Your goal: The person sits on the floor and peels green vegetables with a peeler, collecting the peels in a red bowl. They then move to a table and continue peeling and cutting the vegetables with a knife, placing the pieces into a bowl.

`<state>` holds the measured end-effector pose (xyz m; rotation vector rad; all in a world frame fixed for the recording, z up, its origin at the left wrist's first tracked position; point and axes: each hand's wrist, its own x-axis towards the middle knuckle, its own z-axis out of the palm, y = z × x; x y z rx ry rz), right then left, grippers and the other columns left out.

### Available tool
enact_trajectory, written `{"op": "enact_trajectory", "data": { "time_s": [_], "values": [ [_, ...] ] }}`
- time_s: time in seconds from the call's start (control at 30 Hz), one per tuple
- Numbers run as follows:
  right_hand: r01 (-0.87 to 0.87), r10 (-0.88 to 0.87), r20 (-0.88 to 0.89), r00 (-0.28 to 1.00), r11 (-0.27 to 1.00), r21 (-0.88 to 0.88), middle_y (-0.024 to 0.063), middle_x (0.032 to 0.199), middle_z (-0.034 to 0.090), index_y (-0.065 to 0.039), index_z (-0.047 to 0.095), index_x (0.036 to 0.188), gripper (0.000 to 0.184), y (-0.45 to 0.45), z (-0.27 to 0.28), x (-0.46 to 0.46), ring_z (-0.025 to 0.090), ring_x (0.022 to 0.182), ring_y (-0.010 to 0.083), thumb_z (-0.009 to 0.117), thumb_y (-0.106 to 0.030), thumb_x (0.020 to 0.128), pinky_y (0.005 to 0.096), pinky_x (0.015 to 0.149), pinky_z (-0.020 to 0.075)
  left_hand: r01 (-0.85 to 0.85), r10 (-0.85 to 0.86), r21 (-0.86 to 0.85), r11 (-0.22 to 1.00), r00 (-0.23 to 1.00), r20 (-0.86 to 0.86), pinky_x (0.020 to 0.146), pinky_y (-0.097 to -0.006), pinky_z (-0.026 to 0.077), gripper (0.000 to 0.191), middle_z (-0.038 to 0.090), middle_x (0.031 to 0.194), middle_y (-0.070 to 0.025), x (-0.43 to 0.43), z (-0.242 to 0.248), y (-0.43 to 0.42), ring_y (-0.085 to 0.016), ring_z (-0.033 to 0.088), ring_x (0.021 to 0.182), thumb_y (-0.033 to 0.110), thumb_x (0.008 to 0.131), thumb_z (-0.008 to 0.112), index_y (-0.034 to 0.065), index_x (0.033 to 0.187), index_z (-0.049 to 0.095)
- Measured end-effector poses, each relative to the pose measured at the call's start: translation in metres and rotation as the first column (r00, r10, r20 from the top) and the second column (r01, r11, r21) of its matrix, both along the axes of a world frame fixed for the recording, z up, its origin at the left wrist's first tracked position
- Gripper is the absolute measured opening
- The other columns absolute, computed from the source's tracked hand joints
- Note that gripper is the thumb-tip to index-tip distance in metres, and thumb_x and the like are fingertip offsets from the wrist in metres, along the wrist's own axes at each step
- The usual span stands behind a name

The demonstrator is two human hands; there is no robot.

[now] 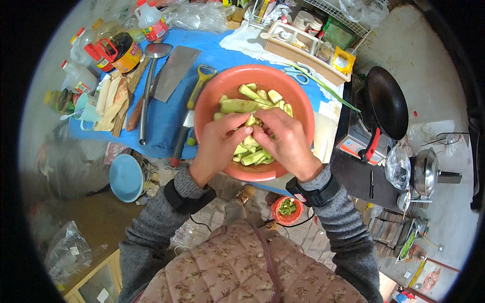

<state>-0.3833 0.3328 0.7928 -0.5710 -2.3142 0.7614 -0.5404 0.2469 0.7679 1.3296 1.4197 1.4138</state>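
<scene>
An orange plastic basin [299, 91] holds pale green peeled vegetable pieces [240, 106], some of them long, lying in water. Over its near half, my left hand [222, 142] and my right hand [286, 140] meet, thumbs and fingertips pinching a small vegetable piece [252, 120] between them. Left of the basin lie a yellow-handled peeler [201, 85], a knife with a black and red handle [181, 144], a wide cleaver [177, 72] and a metal ladle or turner [146, 83]. Light blue scissors [299, 75] rest behind the basin's right side.
Bottles and jugs [127, 53] crowd the back left, near a light green mug [88, 110]. A seasoning rack [307, 53] stands at the back right, a black wok [386, 102] on a stove to the right. Below are a blue basin [126, 178] and a small red bucket of scraps [276, 212].
</scene>
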Motion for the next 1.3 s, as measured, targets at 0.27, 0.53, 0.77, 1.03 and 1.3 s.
{"op": "enact_trajectory", "data": {
  "time_s": [0.27, 0.53, 0.77, 1.03, 1.3],
  "values": [
    [0.057, -0.057, 0.048, 0.997, 0.998, -0.014, 0.0182, 0.086, 0.058, 0.001, 0.057, 0.095, 0.018, -0.005, -0.015, -0.002, 0.063, 0.074, 0.0389, 0.067, -0.007, 0.082, 0.0448, 0.061, 0.0517, 0.011, -0.012, -0.014, 1.000, 0.990, -0.141, 0.089, -0.0306, 0.048, 0.027, 0.066, 0.111, -0.0147, 0.004, -0.002, -0.003, -0.021, 0.062, 0.102, 0.001, 0.095, 0.053, -0.0070, 0.120, 0.061],
    [0.161, -0.163, 0.012, 0.987, 0.956, -0.244, 0.0153, 0.077, 0.060, 0.003, 0.059, 0.094, 0.017, -0.009, -0.026, 0.001, 0.063, 0.064, 0.0252, 0.068, -0.002, 0.080, 0.0345, 0.058, 0.0510, 0.033, -0.039, -0.059, 0.998, 0.994, -0.101, 0.091, -0.0299, 0.048, 0.027, 0.066, 0.113, -0.0141, 0.010, -0.009, 0.001, -0.020, 0.063, 0.103, 0.000, 0.095, 0.053, -0.0071, 0.120, 0.061],
    [-0.064, -0.205, -0.199, 0.958, 0.525, -0.849, 0.0053, 0.078, 0.065, 0.003, 0.059, 0.099, 0.008, 0.000, -0.021, 0.017, 0.063, 0.066, 0.0112, 0.058, 0.005, 0.091, 0.0225, 0.057, 0.0521, 0.064, -0.015, -0.164, 0.984, 0.959, 0.283, 0.088, -0.0276, 0.050, 0.024, 0.068, 0.109, -0.0088, 0.014, -0.013, -0.002, -0.014, 0.063, 0.102, 0.002, 0.096, 0.055, -0.0046, 0.119, 0.061],
    [-0.123, -0.178, -0.224, 0.958, 0.451, -0.884, 0.0091, 0.087, 0.068, 0.004, 0.060, 0.107, 0.012, -0.001, -0.014, 0.029, 0.069, 0.080, 0.0166, 0.058, 0.004, 0.094, 0.0282, 0.073, 0.0595, 0.205, -0.082, -0.169, 0.964, 0.835, 0.544, 0.089, -0.0231, 0.047, 0.017, 0.062, 0.111, -0.0024, 0.006, -0.022, -0.002, -0.007, 0.057, 0.101, 0.007, 0.100, 0.052, 0.0032, 0.117, 0.056],
    [-0.128, -0.181, -0.273, 0.945, 0.564, -0.816, 0.0063, 0.091, 0.066, 0.003, 0.056, 0.109, 0.017, -0.013, -0.015, 0.036, 0.068, 0.082, 0.0130, 0.059, 0.004, 0.093, 0.0258, 0.071, 0.0560, 0.226, 0.002, -0.275, 0.934, 0.769, 0.639, 0.081, -0.0319, 0.058, 0.019, 0.059, 0.117, -0.0029, 0.017, -0.004, -0.004, -0.014, 0.061, 0.105, 0.012, 0.102, 0.051, 0.0059, 0.120, 0.054]
  ]
}}
